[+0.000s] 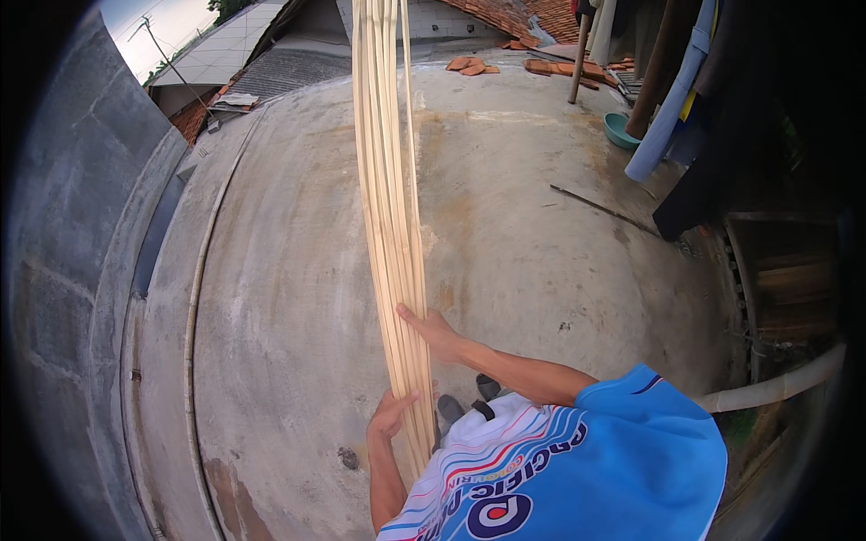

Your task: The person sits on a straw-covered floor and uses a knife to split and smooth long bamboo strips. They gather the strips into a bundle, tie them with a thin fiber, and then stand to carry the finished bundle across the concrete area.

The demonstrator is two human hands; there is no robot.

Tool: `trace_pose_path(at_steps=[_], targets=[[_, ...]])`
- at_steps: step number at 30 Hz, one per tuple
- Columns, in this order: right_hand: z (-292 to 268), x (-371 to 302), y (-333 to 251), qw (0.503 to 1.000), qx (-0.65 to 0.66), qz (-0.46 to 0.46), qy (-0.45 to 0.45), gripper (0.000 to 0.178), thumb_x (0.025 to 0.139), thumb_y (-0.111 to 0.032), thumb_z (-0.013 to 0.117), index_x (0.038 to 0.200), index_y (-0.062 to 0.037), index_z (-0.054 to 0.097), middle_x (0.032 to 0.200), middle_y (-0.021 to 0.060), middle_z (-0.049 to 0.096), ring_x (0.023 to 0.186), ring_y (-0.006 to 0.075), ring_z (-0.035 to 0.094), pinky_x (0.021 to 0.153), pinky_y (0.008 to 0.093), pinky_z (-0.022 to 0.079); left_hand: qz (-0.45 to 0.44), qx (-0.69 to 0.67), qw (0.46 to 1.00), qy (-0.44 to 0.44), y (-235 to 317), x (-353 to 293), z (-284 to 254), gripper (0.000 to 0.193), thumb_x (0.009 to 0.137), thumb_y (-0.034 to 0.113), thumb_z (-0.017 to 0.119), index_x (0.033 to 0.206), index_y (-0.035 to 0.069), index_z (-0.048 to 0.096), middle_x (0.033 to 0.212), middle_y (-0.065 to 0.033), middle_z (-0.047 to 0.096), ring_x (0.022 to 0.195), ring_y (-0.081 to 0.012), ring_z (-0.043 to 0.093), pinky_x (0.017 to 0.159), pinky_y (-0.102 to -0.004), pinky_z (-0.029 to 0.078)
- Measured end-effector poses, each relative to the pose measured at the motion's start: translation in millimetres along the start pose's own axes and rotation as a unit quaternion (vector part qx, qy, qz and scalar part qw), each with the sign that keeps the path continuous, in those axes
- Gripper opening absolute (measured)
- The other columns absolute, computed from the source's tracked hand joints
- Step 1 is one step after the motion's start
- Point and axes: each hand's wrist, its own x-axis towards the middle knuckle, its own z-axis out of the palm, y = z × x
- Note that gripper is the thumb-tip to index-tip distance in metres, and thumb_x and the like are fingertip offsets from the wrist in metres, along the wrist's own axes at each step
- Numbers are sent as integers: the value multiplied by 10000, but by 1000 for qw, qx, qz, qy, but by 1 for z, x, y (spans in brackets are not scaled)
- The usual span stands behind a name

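A bundle of long, thin pale wooden strips [390,216] runs from beside my body up past the top edge of the head view. My left hand [392,413] grips its lower end from the left, thumb lying across the strips. Farther up, my right hand [435,332] is closed round the bundle from the right, its thumb on top. The fingers of both hands are partly hidden behind the wood. At the far end the strips fan apart slightly, one standing off to the right.
Around me spreads a stained concrete floor [505,252], with a long pole [194,316] along its left side by a grey wall [63,225]. Hanging clothes [672,108], a green basin [621,132] and a thin dark rod [604,210] are at right. Broken roof tiles [471,67] lie far ahead.
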Motion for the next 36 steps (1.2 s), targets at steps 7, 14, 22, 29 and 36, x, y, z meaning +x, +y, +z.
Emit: trace_pose_path(at_steps=[7,14,22,29,36], targets=[[-13,16,23,999,30,-24,18,748,950,-622,595,1173,90,634,1050,180,696,1017,212,681,826,337,568,9,212,964,163,-26,-24,-10,455,895,291,791,1185,-44,686,1045,-122,741,902,-181,699,801,-322,559],[-12,20,12,1000,-2,14,-5,760,981,-637,523,1205,82,625,1068,166,697,1004,197,679,834,335,562,0,133,961,240,-87,-41,-26,329,882,255,804,1049,-24,753,916,-73,736,774,-121,659,683,-298,535],[6,18,6,999,10,39,0,542,989,-301,673,1365,54,512,1240,167,635,1182,230,619,972,379,541,5,178,946,270,-78,-38,-21,380,865,276,813,1067,-38,741,906,-75,731,763,-132,658,672,-301,526],[-15,34,27,987,140,54,-63,571,964,-260,708,1389,44,478,1256,166,628,1146,235,641,960,386,562,35,162,956,241,-88,-31,-44,449,895,355,786,1108,-35,719,974,-74,724,849,-130,657,734,-297,519],[-7,18,14,982,157,51,-92,585,961,-315,714,1357,63,509,1238,161,638,1122,228,648,934,374,564,52,118,979,159,10,6,-16,450,881,273,802,1187,-33,679,1043,-105,731,938,-167,683,820,-337,560]])
